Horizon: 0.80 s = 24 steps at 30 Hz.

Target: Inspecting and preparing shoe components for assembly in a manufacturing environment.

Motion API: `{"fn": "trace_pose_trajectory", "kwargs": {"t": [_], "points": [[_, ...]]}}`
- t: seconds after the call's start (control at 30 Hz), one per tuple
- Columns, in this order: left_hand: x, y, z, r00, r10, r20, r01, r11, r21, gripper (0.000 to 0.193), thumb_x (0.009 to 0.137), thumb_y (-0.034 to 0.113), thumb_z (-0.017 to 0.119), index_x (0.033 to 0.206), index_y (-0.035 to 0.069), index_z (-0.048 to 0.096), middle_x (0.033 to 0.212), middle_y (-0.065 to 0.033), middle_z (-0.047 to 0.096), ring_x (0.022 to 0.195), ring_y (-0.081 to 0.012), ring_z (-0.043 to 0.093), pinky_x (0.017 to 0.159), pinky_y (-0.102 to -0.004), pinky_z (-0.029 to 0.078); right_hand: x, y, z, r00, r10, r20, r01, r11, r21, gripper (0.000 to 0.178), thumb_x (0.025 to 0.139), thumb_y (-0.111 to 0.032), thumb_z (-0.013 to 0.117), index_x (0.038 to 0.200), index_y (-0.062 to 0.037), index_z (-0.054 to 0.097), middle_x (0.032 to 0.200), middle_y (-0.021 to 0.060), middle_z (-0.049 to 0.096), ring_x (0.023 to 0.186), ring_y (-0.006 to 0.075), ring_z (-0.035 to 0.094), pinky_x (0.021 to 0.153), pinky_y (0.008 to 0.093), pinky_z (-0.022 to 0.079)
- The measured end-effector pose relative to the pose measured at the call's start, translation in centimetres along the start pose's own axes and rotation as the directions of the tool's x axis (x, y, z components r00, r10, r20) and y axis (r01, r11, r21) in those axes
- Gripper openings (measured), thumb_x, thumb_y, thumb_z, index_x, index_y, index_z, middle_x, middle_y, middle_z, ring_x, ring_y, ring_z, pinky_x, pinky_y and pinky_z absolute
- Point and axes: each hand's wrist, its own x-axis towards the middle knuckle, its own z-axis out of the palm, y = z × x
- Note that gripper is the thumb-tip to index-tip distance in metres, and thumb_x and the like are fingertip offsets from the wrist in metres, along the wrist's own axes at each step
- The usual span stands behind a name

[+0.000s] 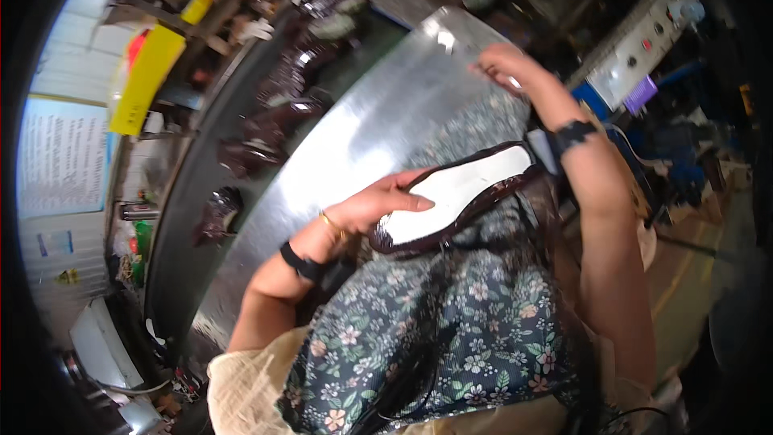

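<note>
Work piece: dark shoe [467, 193], glossy rim, long white face turned up; cannot tell whether this is insole or outsole. It is held in the air over the patterned apron [451, 330], at the near edge of the metal bench [330, 141], tilted with its far end toward the right.

Left hand [374, 205]: clamped on the shoe's near end, thumb flat on the white face, fingers mostly hidden along the side and underneath. Right hand [507, 64]: apart from the shoe, near the far right corner of the bench, fingers curled; cannot tell whether anything is in them.

Beyond the bench's left edge, a dark belt [181, 217] carries more glossy dark pieces [278, 125].

Handling judgement: only one end is supported, so a firm grip matters; thumb pressure is best light to avoid marking the white face, the far end steadied before any force, and the rim clear of the bench edge.
</note>
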Motion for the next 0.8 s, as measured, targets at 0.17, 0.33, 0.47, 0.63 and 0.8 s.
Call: {"fn": "trace_pose_trajectory", "kwargs": {"t": [0.17, 0.33, 0.47, 0.63, 0.8], "points": [[7.5, 0.1, 1.7, 0.94, -0.339, 0.046, 0.324, 0.927, 0.19, 0.08, 0.085, 0.02, 0.074, 0.146, -0.006, 0.03, 0.121, -0.0104, 0.063, 0.106, -0.0153, 0.061, 0.094, -0.0274, 0.047, -22.2, -0.3, 0.2, 0.956, 0.033, -0.29, -0.104, 0.967, -0.233, 0.035, 0.1, -0.038, 0.051, 0.098, -0.0037, 0.055, 0.085, 0.0042, 0.062, 0.058, 0.008, 0.056, 0.051, 0.0222, 0.047], [9.6, 0.5, 2.5, 0.928, -0.364, 0.073, 0.272, 0.801, 0.533, 0.075, 0.085, 0.022, 0.074, 0.144, -0.004, 0.037, 0.121, -0.0102, 0.062, 0.109, -0.0153, 0.058, 0.094, -0.0268, 0.046, -31.3, 3.8, 6.9, 0.995, 0.084, -0.057, -0.101, 0.895, -0.435, 0.034, 0.099, -0.032, 0.053, 0.111, -0.0009, 0.06, 0.095, 0.0104, 0.065, 0.089, 0.0215, 0.063, 0.08, 0.035, 0.049], [9.1, 0.1, 3.3, 0.97, -0.242, 0.016, 0.176, 0.749, 0.638, 0.076, 0.084, 0.026, 0.075, 0.143, -0.005, 0.038, 0.121, -0.0123, 0.062, 0.108, -0.0164, 0.057, 0.094, -0.0267, 0.045, -31.2, 5.2, 7.0, 0.974, 0.207, 0.091, -0.152, 0.897, -0.415, 0.034, 0.098, -0.03, 0.054, 0.113, 0.0002, 0.06, 0.097, 0.0172, 0.066, 0.094, 0.026, 0.063, 0.084, 0.0372, 0.048], [9.1, -0.7, 5.2, 0.976, -0.183, -0.121, 0.212, 0.647, 0.732, 0.078, 0.083, 0.035, 0.075, 0.143, 0.0, 0.04, 0.118, -0.0165, 0.064, 0.108, -0.023, 0.061, 0.093, -0.0323, 0.047, -26.2, 4.1, 7.0, 0.928, 0.364, 0.079, -0.314, 0.879, -0.359, 0.028, 0.1, -0.028, 0.052, 0.093, -0.0009, 0.058, 0.076, 0.0084, 0.061, 0.066, 0.0176, 0.058, 0.064, 0.0323, 0.047], [9.4, -1.1, 4.8, 0.982, -0.167, -0.089, 0.134, 0.276, 0.952, 0.072, 0.08, 0.038, 0.073, 0.139, 0.008, 0.046, 0.107, -0.0178, 0.068, 0.101, -0.0315, 0.066, 0.089, -0.0375, 0.049, -24.6, 2.6, 7.9, 0.957, 0.208, 0.201, -0.2, 0.978, -0.061, 0.027, 0.102, -0.025, 0.048, 0.1, -0.0006, 0.059, 0.081, 0.0038, 0.06, 0.073, 0.0112, 0.059, 0.065, 0.0269, 0.048]]}}
